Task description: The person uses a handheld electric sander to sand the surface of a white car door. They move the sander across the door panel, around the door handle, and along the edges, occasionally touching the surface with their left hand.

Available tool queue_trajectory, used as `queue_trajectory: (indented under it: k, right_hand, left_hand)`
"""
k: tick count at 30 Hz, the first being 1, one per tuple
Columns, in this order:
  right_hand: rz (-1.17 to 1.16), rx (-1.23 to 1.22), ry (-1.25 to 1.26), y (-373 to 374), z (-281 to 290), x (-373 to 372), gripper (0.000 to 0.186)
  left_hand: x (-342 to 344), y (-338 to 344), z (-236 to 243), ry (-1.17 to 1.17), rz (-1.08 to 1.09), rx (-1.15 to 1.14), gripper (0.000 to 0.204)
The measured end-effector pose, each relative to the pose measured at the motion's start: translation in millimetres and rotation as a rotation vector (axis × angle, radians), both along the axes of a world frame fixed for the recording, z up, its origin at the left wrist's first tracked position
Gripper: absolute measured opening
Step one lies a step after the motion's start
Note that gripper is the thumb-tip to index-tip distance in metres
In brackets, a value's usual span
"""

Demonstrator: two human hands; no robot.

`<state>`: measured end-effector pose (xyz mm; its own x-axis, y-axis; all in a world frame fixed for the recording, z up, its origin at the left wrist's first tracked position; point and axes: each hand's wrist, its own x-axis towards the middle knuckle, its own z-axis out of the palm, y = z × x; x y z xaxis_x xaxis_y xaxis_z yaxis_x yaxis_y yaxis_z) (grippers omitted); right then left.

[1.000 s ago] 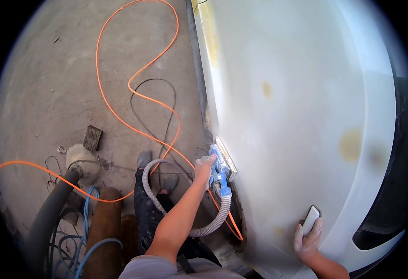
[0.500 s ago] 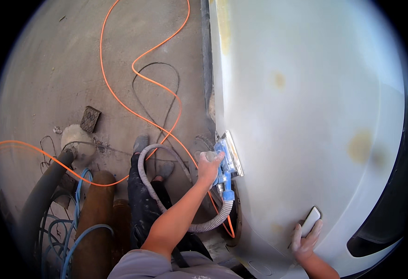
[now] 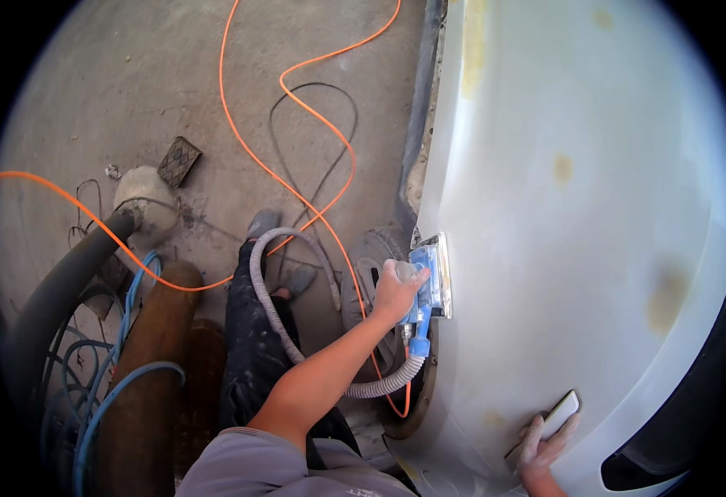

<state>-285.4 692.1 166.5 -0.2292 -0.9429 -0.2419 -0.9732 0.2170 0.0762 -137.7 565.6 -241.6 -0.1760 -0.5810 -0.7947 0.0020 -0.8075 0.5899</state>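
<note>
My left hand (image 3: 402, 294) grips a blue sander (image 3: 431, 277) with a silvery rectangular pad, held against the left edge of the pale car body panel (image 3: 516, 273). A grey corrugated hose (image 3: 388, 383) runs from the sander's lower end. My right hand (image 3: 548, 451) rests low on the panel, fingers closed around a white, flat oblong object (image 3: 560, 412). Yellowish-brown patches (image 3: 563, 168) mark the panel.
A tyre (image 3: 371, 248) lies under the panel's edge beside my feet (image 3: 295, 282). An orange hose (image 3: 239, 132) and a dark cable loop across the concrete floor (image 3: 131, 99). At lower left are rusty cylinders (image 3: 139, 364), blue hoses (image 3: 98, 398) and a dark post (image 3: 65, 294) on a round base.
The view has shifted and turned, so the panel's upper part appears further right and more of the tyre shows. Both hands keep their holds.
</note>
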Motion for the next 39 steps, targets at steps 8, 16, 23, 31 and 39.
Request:
queue_trajectory:
  k: [8,16,23,31,39]
  right_hand:
    - [0.256,0.158,0.160,-6,3,-4,0.080]
    - [-0.178,-0.039,-0.165,16,2,-3,0.080]
    - [-0.241,-0.040,-0.313,2,1,-3,0.080]
    - [-0.017,0.048,-0.089,-8,3,8,0.080]
    - [0.030,0.043,0.082,2,2,-3,0.081]
  left_hand:
    - [-1,-44,-52,0.069,0.061,0.144,0.074]
    - [6,5,12,0.061,-0.030,0.047,0.072]
    - [0,-52,-39,0.048,0.039,0.068,0.070]
    - [5,-3,6,0.042,-0.045,0.001,0.070]
    - [4,-37,-3,0.009,-0.097,0.020,0.070]
